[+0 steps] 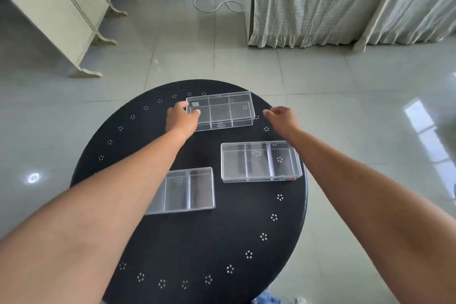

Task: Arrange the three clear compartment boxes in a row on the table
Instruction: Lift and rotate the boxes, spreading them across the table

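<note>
Left hand [181, 117] has its grip pinched on the far box [220, 110]; right hand [281, 116] hovers beside it, grip loose and empty. The right box [260, 161] and near box [187, 190] lie apart on the bench [222, 242].

Bright, even daylight fills the room. Glare patches gleam on the glossy floor [427, 116] at right and lower left. The wide lens bows the edges outward; focus is sharp, with soft, faint shadows on the desk [197, 242].

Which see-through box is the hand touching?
The far box, the one farthest from the person. The left hand grips its left end. The two nearer boxes, front-left and right, lie untouched.
</note>
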Demonstrator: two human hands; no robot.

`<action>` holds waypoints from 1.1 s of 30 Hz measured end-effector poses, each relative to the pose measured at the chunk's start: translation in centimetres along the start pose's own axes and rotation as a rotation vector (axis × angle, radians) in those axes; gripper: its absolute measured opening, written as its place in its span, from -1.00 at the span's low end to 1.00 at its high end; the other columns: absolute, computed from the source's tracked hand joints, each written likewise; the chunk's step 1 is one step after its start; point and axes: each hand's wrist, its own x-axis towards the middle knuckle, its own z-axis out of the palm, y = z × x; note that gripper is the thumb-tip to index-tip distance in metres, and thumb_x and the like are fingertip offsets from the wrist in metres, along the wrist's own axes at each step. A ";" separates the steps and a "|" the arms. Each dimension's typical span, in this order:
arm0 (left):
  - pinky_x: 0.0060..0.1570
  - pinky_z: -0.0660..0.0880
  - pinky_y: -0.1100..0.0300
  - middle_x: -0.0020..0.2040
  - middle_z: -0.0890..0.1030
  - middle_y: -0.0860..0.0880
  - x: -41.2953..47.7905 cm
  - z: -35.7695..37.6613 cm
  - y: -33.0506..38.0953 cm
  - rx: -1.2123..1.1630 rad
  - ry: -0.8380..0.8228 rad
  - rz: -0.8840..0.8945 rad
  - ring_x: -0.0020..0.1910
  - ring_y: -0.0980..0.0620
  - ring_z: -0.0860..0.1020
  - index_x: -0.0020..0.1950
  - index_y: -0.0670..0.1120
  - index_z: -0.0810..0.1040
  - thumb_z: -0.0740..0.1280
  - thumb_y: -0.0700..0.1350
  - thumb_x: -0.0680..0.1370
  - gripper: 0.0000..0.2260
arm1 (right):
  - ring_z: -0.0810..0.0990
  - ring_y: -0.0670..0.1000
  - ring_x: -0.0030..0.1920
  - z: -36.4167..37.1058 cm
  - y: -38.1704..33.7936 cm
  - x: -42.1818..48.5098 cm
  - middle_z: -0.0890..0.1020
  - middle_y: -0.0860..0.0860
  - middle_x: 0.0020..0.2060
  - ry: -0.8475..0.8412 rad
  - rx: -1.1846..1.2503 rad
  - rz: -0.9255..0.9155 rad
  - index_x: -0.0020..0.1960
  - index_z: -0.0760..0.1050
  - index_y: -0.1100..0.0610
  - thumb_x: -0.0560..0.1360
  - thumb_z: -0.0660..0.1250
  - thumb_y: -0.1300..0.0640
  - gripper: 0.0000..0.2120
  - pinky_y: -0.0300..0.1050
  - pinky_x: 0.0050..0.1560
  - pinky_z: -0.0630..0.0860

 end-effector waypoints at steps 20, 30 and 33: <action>0.24 0.52 -0.02 0.22 0.52 -0.07 7.4 1.3 -2.8 -0.278 -0.324 -0.313 0.05 -0.08 0.52 0.47 -0.13 0.39 0.31 0.10 0.57 -0.47 | 0.47 0.06 -0.32 7.4 -3.2 7.2 0.48 0.05 -0.30 -0.082 0.133 0.324 -0.02 0.48 0.19 0.53 0.31 -0.09 -0.68 -0.11 -0.31 0.52; 0.13 0.59 -0.06 0.25 0.55 -0.11 7.3 -1.5 -2.2 -0.458 -0.388 -0.157 0.22 -0.10 0.59 0.58 -0.04 0.20 0.49 -0.30 0.43 -0.21 | 0.55 0.06 -0.24 5.2 -4.0 6.4 0.57 0.09 -0.22 -0.032 0.488 0.294 0.00 0.54 0.14 0.56 0.20 -0.25 -0.56 -0.09 -0.26 0.53; 0.16 0.57 -0.06 0.24 0.53 -0.06 6.8 -1.7 -2.1 -0.413 -0.341 -0.067 0.23 -0.08 0.56 0.47 0.01 0.40 0.50 -0.33 0.39 -0.31 | 0.57 0.10 -0.16 5.1 -4.6 6.3 0.62 0.11 -0.13 -0.004 0.500 0.316 0.07 0.58 0.14 0.53 0.13 -0.36 -0.42 -0.03 -0.24 0.53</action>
